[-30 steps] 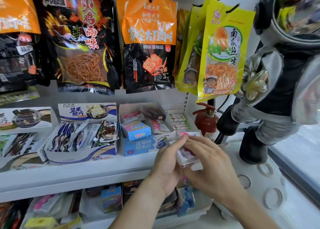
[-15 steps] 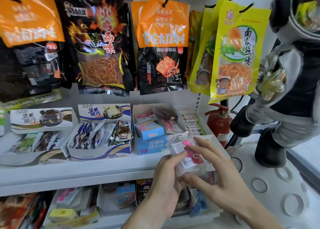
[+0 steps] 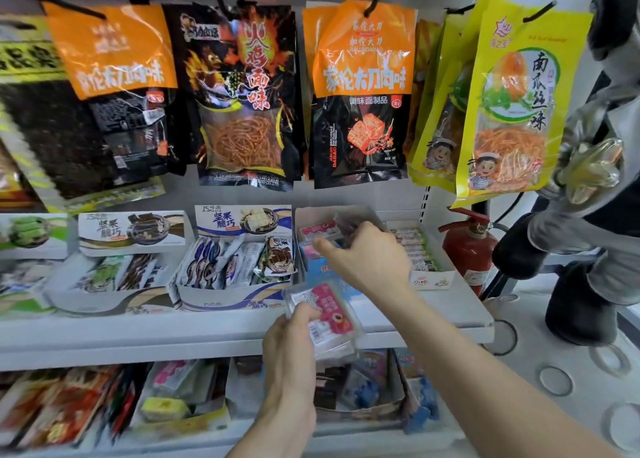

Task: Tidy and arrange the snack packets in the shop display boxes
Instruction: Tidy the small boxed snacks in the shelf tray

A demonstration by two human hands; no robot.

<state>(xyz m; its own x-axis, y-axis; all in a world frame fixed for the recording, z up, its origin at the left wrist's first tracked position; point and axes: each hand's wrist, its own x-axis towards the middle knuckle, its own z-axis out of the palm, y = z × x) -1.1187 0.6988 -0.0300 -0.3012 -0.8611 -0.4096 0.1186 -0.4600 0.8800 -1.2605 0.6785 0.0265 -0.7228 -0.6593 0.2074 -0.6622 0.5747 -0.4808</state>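
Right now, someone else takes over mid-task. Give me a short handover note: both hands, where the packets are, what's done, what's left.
Left hand: grips a clear pink-labelled snack packet in front of the shelf edge.
Right hand: reaching into the blue display box, fingers curled round a dark packet at its back.
Other boxes: the nut-crisp box to the left holds packets standing unevenly; the narrow box to the right holds a neat row.
Done: cannot tell from this view.
Left: settle the dark packet, put the pink-labelled packet into a box, then straighten the nut-crisp box.
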